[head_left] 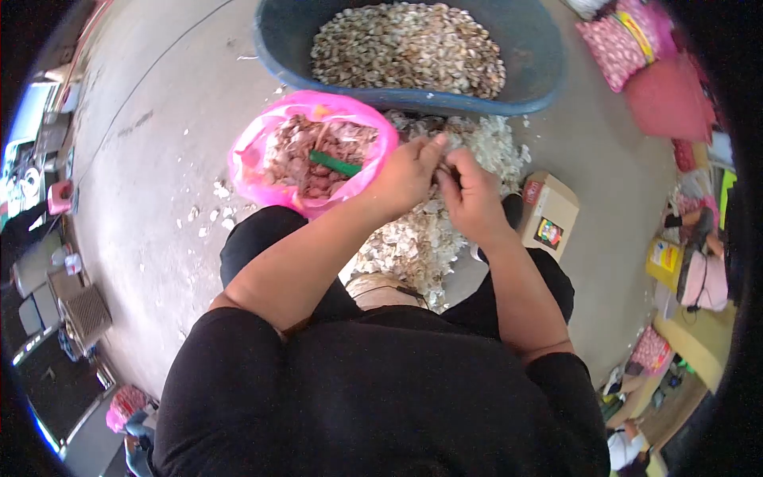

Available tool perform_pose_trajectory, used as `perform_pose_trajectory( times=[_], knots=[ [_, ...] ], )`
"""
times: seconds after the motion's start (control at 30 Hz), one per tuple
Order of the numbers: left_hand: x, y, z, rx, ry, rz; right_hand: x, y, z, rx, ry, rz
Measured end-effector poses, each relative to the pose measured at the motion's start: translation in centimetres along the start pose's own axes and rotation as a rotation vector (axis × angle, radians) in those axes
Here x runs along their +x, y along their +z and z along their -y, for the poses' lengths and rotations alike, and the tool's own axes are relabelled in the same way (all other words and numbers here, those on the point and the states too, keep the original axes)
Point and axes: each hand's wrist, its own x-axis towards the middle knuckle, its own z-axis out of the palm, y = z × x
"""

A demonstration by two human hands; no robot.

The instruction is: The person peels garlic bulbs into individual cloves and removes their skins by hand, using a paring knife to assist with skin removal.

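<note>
My left hand [407, 176] and my right hand [475, 203] are close together in front of me, above a pile of papery white peels [497, 151]. Fingers and thumbs on both are bent into a pinch. Whatever they hold is too small and covered to make out. Beside my left forearm is a pink plastic bag [249, 147], its mouth wide apart. Small reddish bulbs [318, 184] and loose skins lie inside it, with a green strip-like thing [335, 164] on top. Beyond my hands stands a blue tub [536, 71] with many pale brownish cloves [405, 48], seemingly garlic.
A cardboard box [560, 203] sits on the concrete floor [159, 191] by my right knee. Full pink net sacks [616, 52] and a yellow container [662, 261] line the right side. A grey crate [83, 312] is at the left. Other people show at the edges.
</note>
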Motion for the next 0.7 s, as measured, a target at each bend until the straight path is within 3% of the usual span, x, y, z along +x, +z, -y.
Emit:
perform_pose_trajectory(
  times=[0.1, 0.17, 0.2, 0.3, 0.37, 0.47, 0.5, 0.6, 0.63, 0.7],
  knots=[
    [-0.8, 0.6, -0.8, -0.111, -0.118, -0.046, -0.2, -0.1, -0.5, 0.108, 0.086, -0.042],
    [-0.8, 0.5, -0.8, -0.253, -0.242, -0.026, -0.3, -0.1, -0.6, 0.533, 0.312, -0.053],
    [-1.7, 0.4, -3.1, -0.260, -0.242, 0.065, -0.4, -0.2, -0.7, 0.748, 0.422, -0.063],
    [-0.6, -1.0, -1.6, -0.407, -0.277, 0.192, -0.4, -1.2, -1.1, 1.022, 0.590, -0.048],
    [-0.3, -1.0, -1.2, -0.338, -0.245, 0.197, -0.3, -1.8, -1.5, 1.245, 0.653, -0.021],
    [-0.1, -1.1, -1.5, -0.341, -0.213, 0.232, 0.0, -2.5, -2.2, 1.309, 0.766, -0.009],
    [-0.1, -1.0, -1.6, -0.329, -0.190, 0.232, 0.0, -2.5, -2.3, 1.218, 0.806, -0.017],
    [0.5, -1.2, -1.2, -0.253, -0.141, 0.241, 0.3, -2.1, -2.0, 0.499, 0.684, 0.122],
    [0.5, -1.2, -1.2, -0.192, -0.127, 0.235, 0.0, -1.4, -2.1, 0.294, 0.506, 0.091],
    [0.6, -1.3, -1.0, -0.184, -0.121, 0.220, 0.0, -1.0, -2.1, 0.379, 0.505, 0.105]
  ],
)
